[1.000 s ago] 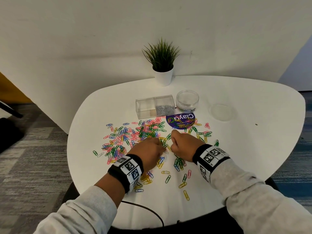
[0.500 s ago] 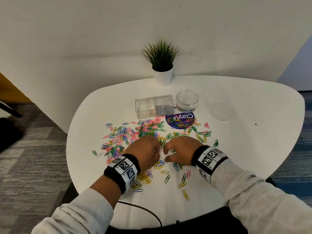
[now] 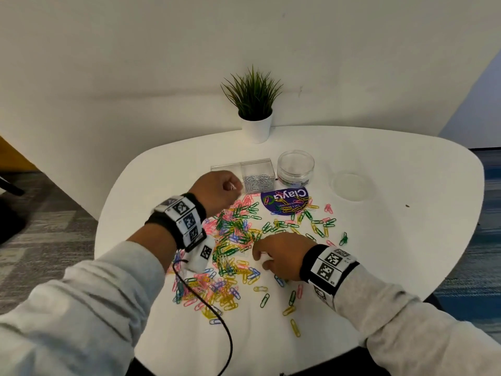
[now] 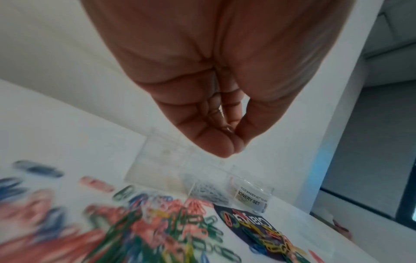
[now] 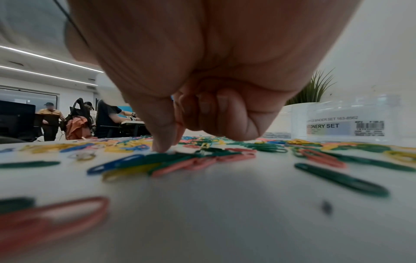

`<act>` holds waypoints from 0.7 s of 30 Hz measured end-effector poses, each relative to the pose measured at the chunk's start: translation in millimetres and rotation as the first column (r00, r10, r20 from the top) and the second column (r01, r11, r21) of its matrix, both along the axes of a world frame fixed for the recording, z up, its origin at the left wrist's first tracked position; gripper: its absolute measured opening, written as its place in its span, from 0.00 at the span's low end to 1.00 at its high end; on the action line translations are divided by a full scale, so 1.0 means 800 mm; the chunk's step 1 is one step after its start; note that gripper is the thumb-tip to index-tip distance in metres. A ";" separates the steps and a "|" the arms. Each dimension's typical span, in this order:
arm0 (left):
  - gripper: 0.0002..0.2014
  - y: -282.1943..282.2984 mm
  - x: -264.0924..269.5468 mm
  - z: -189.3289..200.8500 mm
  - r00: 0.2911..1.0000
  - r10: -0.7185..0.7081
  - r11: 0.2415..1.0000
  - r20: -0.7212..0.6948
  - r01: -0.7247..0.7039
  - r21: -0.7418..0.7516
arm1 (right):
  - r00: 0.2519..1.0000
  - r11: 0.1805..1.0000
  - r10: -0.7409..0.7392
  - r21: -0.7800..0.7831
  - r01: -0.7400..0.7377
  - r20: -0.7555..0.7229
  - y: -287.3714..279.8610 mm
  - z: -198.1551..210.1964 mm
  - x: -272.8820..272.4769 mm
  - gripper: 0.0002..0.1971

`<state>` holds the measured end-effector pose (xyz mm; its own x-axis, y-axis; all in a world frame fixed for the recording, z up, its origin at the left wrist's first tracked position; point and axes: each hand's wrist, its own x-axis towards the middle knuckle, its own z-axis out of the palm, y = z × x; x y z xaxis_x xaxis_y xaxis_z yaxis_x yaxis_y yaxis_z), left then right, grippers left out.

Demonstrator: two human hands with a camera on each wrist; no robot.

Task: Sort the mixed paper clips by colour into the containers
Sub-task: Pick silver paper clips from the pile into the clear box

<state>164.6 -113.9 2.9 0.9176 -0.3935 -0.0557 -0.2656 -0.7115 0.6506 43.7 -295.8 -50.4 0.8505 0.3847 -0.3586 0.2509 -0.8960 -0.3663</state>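
A pile of mixed coloured paper clips (image 3: 235, 234) is spread across the white table (image 3: 406, 240). My left hand (image 3: 230, 185) is raised beside the clear rectangular box (image 3: 226, 169) and pinches a silver paper clip (image 4: 226, 128) in its fingertips. The box's right compartment holds silver clips (image 3: 257, 181). My right hand (image 3: 260, 260) rests low on the table among the clips with its fingers curled. Its thumb tip (image 5: 164, 146) presses down on the tabletop, and I see no clip held in it.
A round clear jar (image 3: 295, 166) stands right of the box, with its lid (image 3: 352, 184) lying further right. A purple round label (image 3: 287, 198) lies under some clips. A potted plant (image 3: 254, 104) stands at the back edge. A black cable (image 3: 227, 335) hangs at the front.
My left hand has lifted out of the pile and moved forward to the clear box with a silver clip. The right hand stayed low in the pile and curled its fingers.
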 end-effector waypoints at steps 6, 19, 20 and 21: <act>0.05 -0.059 0.057 0.003 0.997 -0.023 0.998 0.077 0.019 0.054 | 0.997 0.999 -0.043 0.011 0.044 -0.060 -0.001 -0.001 -0.001 0.07; 0.20 -0.022 0.051 -0.013 0.981 -0.122 0.970 0.150 0.086 0.227 | 0.950 0.933 -0.291 0.253 0.257 0.108 -0.041 0.068 0.093 0.03; 0.20 -0.015 0.047 -0.017 0.981 -0.113 0.972 0.157 0.076 0.224 | 0.936 0.928 -0.317 0.251 0.274 0.151 -0.042 0.076 0.111 0.02; 0.20 -0.010 0.043 -0.020 0.979 -0.111 0.971 0.169 0.070 0.230 | 0.925 0.927 -0.331 0.246 0.282 0.186 -0.040 0.083 0.129 0.02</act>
<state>198.8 -121.8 -13.2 0.8814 -0.4722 0.0115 -0.4339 -0.7999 0.4146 147.2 -327.7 16.4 0.9864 0.1385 -0.0886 0.0724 -0.8497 -0.5223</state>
